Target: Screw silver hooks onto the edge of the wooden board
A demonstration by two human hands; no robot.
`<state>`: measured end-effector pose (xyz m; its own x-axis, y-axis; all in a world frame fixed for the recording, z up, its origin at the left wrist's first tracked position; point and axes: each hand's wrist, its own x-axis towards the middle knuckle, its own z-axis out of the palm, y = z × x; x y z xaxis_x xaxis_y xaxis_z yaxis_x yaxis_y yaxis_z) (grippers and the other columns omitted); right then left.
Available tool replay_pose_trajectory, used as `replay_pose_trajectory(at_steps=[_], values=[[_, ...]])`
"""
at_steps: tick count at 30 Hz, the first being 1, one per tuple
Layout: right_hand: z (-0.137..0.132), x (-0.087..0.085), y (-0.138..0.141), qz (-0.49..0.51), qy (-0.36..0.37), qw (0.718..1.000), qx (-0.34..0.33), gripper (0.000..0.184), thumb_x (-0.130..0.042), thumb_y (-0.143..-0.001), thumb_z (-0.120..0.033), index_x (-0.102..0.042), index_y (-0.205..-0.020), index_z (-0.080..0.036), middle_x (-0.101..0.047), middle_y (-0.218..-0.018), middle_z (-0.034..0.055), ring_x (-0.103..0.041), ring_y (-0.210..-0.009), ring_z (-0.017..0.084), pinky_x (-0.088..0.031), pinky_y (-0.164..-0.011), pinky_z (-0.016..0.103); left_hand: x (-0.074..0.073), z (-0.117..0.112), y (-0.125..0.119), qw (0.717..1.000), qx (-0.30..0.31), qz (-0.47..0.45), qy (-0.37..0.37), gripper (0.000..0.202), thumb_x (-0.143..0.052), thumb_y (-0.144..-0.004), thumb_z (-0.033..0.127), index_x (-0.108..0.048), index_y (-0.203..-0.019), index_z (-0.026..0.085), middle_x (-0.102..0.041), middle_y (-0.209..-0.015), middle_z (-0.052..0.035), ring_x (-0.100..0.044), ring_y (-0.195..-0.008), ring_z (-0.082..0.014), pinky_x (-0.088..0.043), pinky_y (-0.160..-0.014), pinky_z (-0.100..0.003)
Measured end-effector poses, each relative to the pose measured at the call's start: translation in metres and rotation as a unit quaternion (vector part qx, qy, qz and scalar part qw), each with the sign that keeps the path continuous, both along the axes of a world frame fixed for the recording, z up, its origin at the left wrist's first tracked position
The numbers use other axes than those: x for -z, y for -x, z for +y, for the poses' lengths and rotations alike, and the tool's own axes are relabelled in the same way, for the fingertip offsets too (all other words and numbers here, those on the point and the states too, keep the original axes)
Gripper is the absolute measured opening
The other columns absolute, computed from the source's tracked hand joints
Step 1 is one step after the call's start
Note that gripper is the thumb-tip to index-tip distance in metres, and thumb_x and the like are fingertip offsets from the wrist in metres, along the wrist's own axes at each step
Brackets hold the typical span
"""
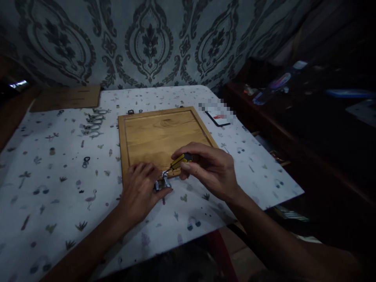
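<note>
A framed wooden panel (164,133), like a small cabinet door, lies flat on the table. At its near edge sits a silver metal hinge (163,182). My left hand (139,188) grips the hinge against the panel, thumb on the near side and fingers over the wood. My right hand (210,166) is closed around the handle of a yellow and black screwdriver (179,160). The screwdriver slants down to the left, its tip at the hinge. Whether a screw sits under the tip is too small to make out.
Several metal hinges (94,122) lie in a row left of the panel. A cardboard piece (67,97) rests at the back left of the patterned table (73,164). A phone (219,117) lies right of the panel. Beyond the right edge is a plastic bottle (279,82).
</note>
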<state>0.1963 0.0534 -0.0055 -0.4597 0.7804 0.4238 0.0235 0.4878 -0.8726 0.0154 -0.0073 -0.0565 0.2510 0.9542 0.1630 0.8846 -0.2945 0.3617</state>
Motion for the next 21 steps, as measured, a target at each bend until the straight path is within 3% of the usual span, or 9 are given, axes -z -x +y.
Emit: replay_pose_trajectory(at_steps=[12, 21], values=[[0.0005, 0.0030, 0.0012, -0.015, -0.034, 0.999, 0.024, 0.016, -0.070, -0.084, -0.031, -0.067, -0.093, -0.018, -0.067, -0.081, 0.0036, -0.064, -0.068, 0.014, -0.055, -0.054, 0.024, 0.0023, 0.0002, 0.0010, 1.000, 0.004, -0.012, -0.003, 0.035, -0.068, -0.081, 0.050, -0.065, -0.103, 0.022, -0.064, -0.097, -0.0042, -0.056, -0.096, -0.0276, -0.042, -0.084, -0.045], [0.0003, 0.0053, 0.0015, -0.009, -0.032, 0.999, 0.036, 0.014, -0.071, -0.083, -0.028, -0.065, -0.091, -0.018, -0.064, -0.078, 0.0012, -0.063, -0.064, 0.013, -0.053, -0.053, 0.025, 0.0020, -0.0001, 0.0012, 1.000, 0.004, -0.018, 0.014, 0.035, -0.067, -0.083, 0.048, -0.064, -0.107, 0.023, -0.064, -0.099, -0.0044, -0.055, -0.098, -0.0281, -0.041, -0.085, -0.045]])
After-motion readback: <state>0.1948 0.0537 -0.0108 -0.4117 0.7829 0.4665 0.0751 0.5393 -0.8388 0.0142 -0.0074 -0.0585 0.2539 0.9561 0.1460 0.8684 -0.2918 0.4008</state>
